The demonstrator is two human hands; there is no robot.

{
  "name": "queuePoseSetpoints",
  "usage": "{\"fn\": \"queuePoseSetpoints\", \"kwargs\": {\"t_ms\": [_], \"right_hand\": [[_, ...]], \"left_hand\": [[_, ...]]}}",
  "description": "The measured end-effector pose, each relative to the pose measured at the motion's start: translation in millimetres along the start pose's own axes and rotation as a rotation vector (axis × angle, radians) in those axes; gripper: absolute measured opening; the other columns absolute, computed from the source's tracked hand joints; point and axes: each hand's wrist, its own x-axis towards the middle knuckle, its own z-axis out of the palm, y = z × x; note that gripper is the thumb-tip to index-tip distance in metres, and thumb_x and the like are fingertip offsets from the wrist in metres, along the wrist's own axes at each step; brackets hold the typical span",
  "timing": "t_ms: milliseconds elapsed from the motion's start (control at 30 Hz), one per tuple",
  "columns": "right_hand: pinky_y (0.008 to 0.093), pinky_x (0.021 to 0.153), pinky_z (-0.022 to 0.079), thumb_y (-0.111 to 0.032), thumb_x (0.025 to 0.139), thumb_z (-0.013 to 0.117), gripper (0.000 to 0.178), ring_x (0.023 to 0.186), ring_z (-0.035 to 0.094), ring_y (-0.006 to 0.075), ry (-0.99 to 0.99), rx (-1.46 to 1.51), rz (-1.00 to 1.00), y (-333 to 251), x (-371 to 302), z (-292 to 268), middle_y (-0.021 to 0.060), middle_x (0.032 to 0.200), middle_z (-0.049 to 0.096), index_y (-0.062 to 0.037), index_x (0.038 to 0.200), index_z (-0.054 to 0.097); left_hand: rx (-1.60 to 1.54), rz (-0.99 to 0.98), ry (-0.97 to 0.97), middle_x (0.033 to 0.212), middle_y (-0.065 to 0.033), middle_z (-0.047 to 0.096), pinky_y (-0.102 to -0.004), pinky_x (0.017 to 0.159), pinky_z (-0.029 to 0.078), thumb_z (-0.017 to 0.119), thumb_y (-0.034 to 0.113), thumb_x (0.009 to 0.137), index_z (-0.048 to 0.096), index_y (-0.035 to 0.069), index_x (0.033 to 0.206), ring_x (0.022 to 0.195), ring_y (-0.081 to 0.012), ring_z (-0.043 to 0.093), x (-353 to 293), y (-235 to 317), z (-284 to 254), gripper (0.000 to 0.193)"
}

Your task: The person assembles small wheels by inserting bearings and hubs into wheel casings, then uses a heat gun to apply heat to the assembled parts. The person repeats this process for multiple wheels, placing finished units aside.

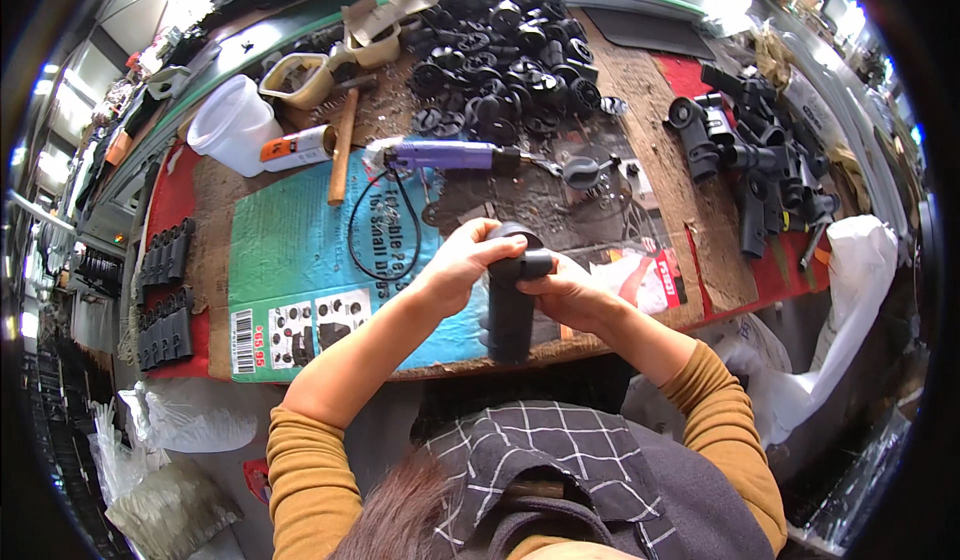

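A black plastic tubular part [511, 310] with a round top and a short side stub stands upright between my hands, over the near edge of the cardboard sheet [300, 230]. My left hand [458, 262] is closed on its upper end from the left, thumb near the top. At the side stub, my right hand [572, 292] grips it from the right. Beyond them lies a purple electric screwdriver [445, 155] with a black cord, its bit pointing right toward a round dark grey part [581, 171].
A pile of black round parts [500, 70] covers the far middle. Dark tubular parts [755, 155] are heaped at right; similar ones [166, 330] stand in rows at left. A hammer [344, 145], an orange-and-white can [298, 148], a white bucket [237, 125] and a cream tub [297, 81] sit far left.
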Motion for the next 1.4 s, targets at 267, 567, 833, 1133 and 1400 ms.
{"fn": "queuePoseSetpoints", "kwargs": {"t_ms": [267, 567, 833, 1133, 1400], "right_hand": [[0.0286, 0.091, 0.048, 0.0, 0.072, 0.079, 0.053, 0.101, 0.057, 0.0086, -0.017, -0.613, -0.273, -21.2, -10.4, 39.8, 0.0024, 0.108, 0.062, -0.0016, 0.12, 0.056], [0.034, 0.081, 0.051, -0.007, 0.069, 0.075, 0.038, 0.091, 0.063, 0.0219, 0.285, -1.579, -0.526, -21.2, -11.2, 45.0, 0.0148, 0.102, 0.064, -0.0041, 0.104, 0.058], [0.0346, 0.078, 0.054, -0.018, 0.083, 0.057, 0.033, 0.091, 0.064, 0.0286, 0.537, -2.58, -0.955, 35.9, 18.3, 31.0, 0.0227, 0.111, 0.063, 0.0047, 0.106, 0.062], [0.0411, 0.073, 0.054, -0.005, 0.078, 0.062, 0.003, 0.085, 0.062, 0.0328, 0.389, -1.755, -0.955, -60.2, 29.1, -3.5, 0.0169, 0.092, 0.063, -0.002, 0.077, 0.062], [0.0402, 0.083, 0.051, -0.015, 0.079, 0.069, 0.009, 0.089, 0.065, 0.0295, 0.692, -1.996, -0.424, -146.9, 101.8, -106.5, 0.0121, 0.089, 0.067, -0.0074, 0.083, 0.072]], "left_hand": [[0.983, 0.509, 0.232, 0.077, -0.0126, 0.061, -0.0362, 0.064, 0.048, 0.082, 0.049, 0.069, 0.058, 0.001, 0.084, 0.068, -0.0223, 0.059, -40.9, 34.9, 8.8, 0.055], [0.851, 0.722, 0.197, 0.098, -0.0183, 0.062, -0.0411, 0.081, 0.05, 0.082, 0.04, 0.071, 0.061, 0.002, 0.099, 0.091, -0.0354, 0.061, -31.1, -3.4, -17.7, 0.052], [0.535, 0.512, 0.312, 0.145, -0.0286, 0.037, -0.042, 0.114, 0.028, 0.054, 0.042, 0.097, 0.03, -0.006, 0.145, 0.137, -0.0396, 0.035, -23.1, -73.1, -4.1, 0.072], [0.58, 0.441, 0.423, 0.11, -0.0161, 0.056, -0.0405, 0.088, 0.048, 0.08, 0.035, 0.075, 0.058, 0.003, 0.112, 0.102, -0.0321, 0.058, 6.3, -60.5, -2.3, 0.053], [0.521, 0.448, 0.357, 0.107, -0.013, 0.056, -0.0376, 0.091, 0.048, 0.079, 0.022, 0.065, 0.061, 0.005, 0.104, 0.104, -0.0289, 0.057, 8.0, -51.8, -1.6, 0.046]]}}
